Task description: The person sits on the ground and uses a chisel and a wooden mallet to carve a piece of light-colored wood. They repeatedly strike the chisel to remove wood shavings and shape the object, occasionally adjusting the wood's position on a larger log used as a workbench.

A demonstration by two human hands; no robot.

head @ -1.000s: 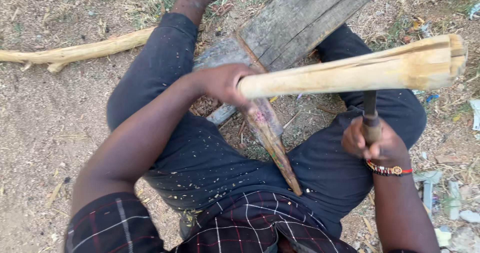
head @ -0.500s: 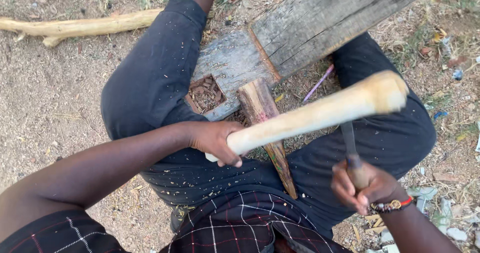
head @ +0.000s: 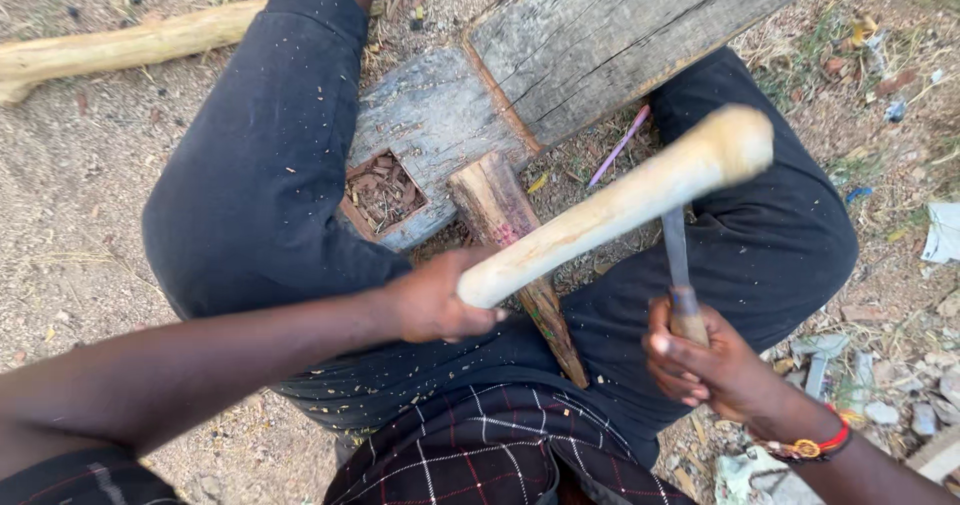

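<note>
View from above of a seated person in dark trousers and a plaid shirt, legs spread on bare, littered ground.

At 10 o'clock a pale stripped branch (head: 120, 47) lies on the dirt, well apart from the work.

At 8 o'clock the left arm reaches in; the left hand (head: 435, 300) is closed in a fist round the near end of a pale wooden handle blank (head: 620, 203), which slants up toward 2 o'clock and ends in a rounded knob.

Centre: a grey weathered beam (head: 590, 50) runs from 12 toward 1 o'clock between the legs. Its near end has a square mortise hole (head: 383, 193), the only hollow here, approx. half full of reddish wood chips. Just beside it, a reddish wedge-shaped stake (head: 515, 255) leans against the beam, partly under the blank.

At 4 o'clock the right hand (head: 705, 360), w/ a red bead bracelet (head: 815, 443) at the wrist, grips a thin metal tool (head: 678, 265) by its wooden grip; the blade meets the blank's underside.

Progress, as a judgement: bark is off, the blank looks smooth and roughly round, pale shavings dot the trousers, so shaping seems well along. Thinning and finishing probably remain.
</note>
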